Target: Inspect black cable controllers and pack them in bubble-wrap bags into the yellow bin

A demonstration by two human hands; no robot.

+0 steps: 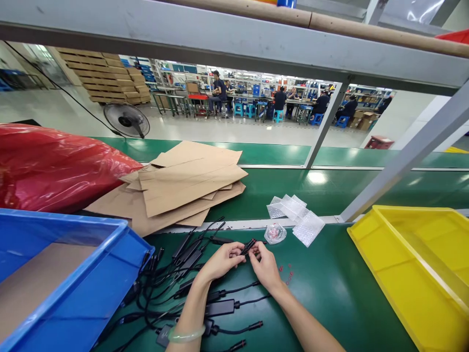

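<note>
My left hand (227, 258) and my right hand (263, 263) meet over the green work surface, both with fingers closed on a black cable connector (249, 246). Small red rings (289, 275) lie scattered just right of my right hand. Beyond the hands sits a clear plastic bag (274, 233) with small red pieces in it. Black cables with box-shaped modules (220, 308) spread in a tangle under and left of my left forearm. Several of their connector ends (255, 325) point to the right, some with a red ring near the tip.
A blue bin (73, 225) stands at left and a yellow bin (414, 274) at right. Flat cardboard sheets (190, 183), a red plastic bag (62, 168) and bubble-wrap pouches (308, 227) lie toward the back. A metal frame (234, 44) crosses above. Co-workers sit far behind.
</note>
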